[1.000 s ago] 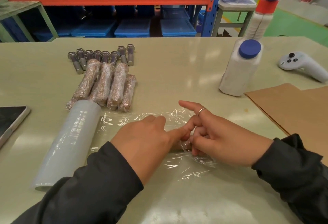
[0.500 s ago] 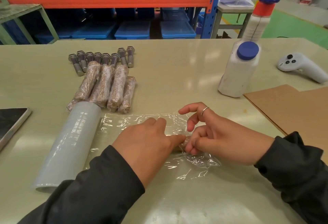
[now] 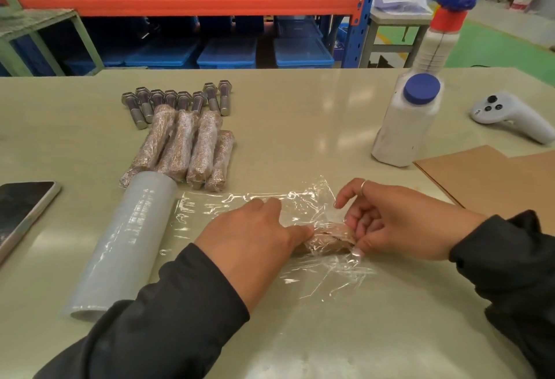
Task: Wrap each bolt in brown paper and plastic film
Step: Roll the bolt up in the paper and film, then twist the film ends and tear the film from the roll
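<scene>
A paper-wrapped bolt (image 3: 329, 239) lies on a sheet of clear plastic film (image 3: 264, 201) spread on the table in front of me. My left hand (image 3: 252, 240) covers its left end, thumb against it. My right hand (image 3: 390, 222) grips its right end with curled fingers, film bunched around it. The grey film roll (image 3: 123, 243) lies to the left, the film still joined to it. Beyond it lie several wrapped bolts (image 3: 186, 147), and behind them a row of several bare bolts (image 3: 177, 101).
Brown paper sheets (image 3: 492, 177) lie at the right. A white bottle with a blue cap (image 3: 405, 123) stands behind them, a white controller (image 3: 507, 116) farther right. A phone (image 3: 21, 210) lies at the left edge. Shelving with blue bins stands beyond the table (image 3: 300, 114).
My right hand's fingers have curled in from stretched out and now grip the bolt's right end. The paper-wrapped bolt has come into view between my hands, and the film has bunched around it.
</scene>
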A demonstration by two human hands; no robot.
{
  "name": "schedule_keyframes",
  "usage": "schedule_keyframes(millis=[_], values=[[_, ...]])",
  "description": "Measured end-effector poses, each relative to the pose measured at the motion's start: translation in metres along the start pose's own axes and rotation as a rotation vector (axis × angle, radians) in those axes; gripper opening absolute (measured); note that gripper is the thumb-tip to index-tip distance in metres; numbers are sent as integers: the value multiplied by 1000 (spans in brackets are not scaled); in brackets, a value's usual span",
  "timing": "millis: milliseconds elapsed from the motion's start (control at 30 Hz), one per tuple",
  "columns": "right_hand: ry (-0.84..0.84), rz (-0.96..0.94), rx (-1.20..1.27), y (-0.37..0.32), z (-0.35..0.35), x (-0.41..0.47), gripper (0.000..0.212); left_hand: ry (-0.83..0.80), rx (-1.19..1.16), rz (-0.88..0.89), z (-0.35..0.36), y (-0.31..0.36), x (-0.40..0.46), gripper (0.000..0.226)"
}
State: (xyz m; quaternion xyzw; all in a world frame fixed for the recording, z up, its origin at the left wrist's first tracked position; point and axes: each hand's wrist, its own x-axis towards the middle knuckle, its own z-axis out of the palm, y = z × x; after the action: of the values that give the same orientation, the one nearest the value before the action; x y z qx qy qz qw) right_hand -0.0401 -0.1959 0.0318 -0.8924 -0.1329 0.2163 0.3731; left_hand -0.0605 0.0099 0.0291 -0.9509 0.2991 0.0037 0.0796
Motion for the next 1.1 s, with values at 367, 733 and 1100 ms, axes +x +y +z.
schedule_keyframes(millis=[367, 733, 1100], values=[[106, -413, 298, -41, 2, 7, 32, 212, -408, -178, 14, -26, -33, 32], [137, -570, -269, -120, 34, 68, 24, 236, -86, -381, 19, -56, -61, 36], [-202, -421, -438, -163, 75, 102, 36, 357, -468, -742, 32, -91, -112, 52]])
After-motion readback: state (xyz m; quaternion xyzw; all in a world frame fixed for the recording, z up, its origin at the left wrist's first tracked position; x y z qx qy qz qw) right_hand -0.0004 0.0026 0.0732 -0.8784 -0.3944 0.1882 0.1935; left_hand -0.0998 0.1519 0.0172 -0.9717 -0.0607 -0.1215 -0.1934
